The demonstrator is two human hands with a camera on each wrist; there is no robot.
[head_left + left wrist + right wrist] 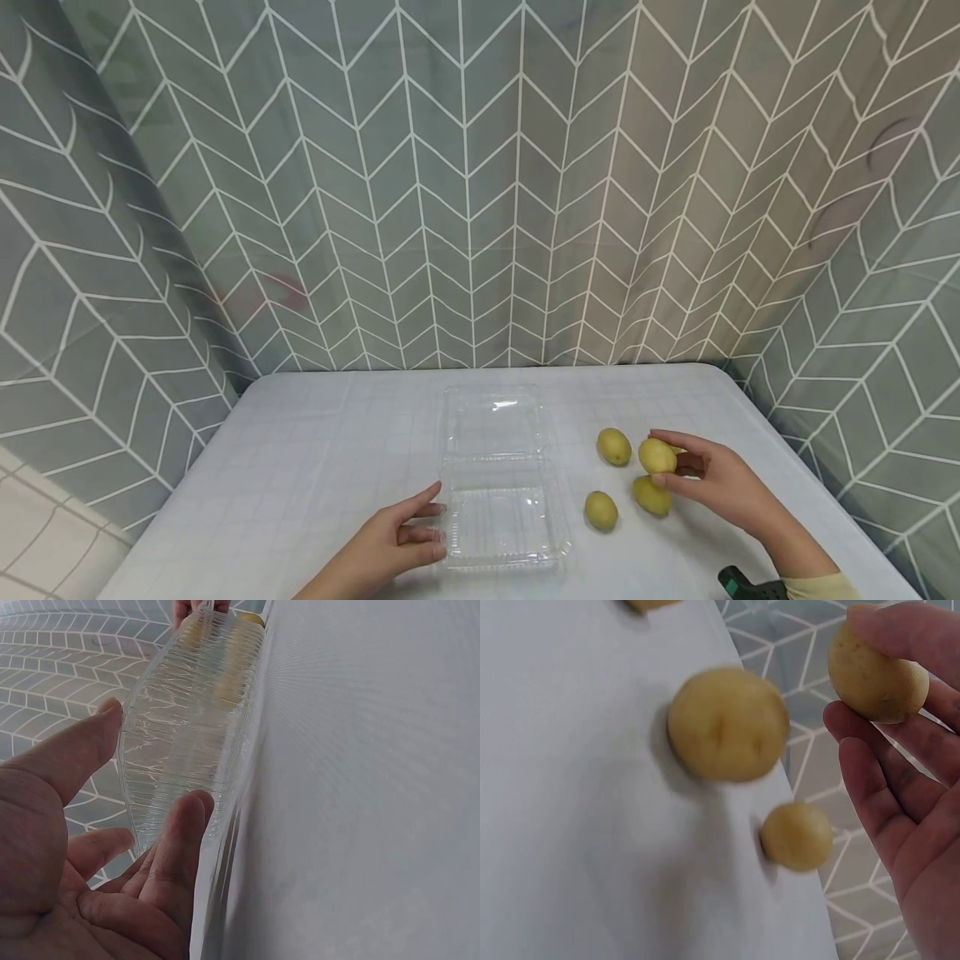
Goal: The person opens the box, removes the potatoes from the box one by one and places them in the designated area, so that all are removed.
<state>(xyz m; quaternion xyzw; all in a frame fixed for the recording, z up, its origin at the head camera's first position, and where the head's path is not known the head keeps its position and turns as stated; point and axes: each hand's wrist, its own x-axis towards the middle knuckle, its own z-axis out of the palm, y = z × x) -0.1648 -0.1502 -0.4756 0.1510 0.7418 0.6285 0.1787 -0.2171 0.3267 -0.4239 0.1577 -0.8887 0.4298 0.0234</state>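
A small yellow potato (657,457) is pinched between thumb and fingers of my right hand (716,483), raised off the table; the right wrist view shows this held potato (877,675) too. Below it lies another potato (652,496), with one potato (614,447) farther back and one potato (601,511) nearer the container. Part of a further potato shows behind the held one. My left hand (393,537) is at the left side of a clear plastic clamshell container (498,525), fingers spread and fingertips right at its ribbed wall (180,742).
The container's lid (492,421) lies folded back toward the far edge of the table, which has a white cloth (322,450). A patterned curtain (480,208) hangs behind and along both sides. A dark wrist strap (750,586) shows beside the right sleeve.
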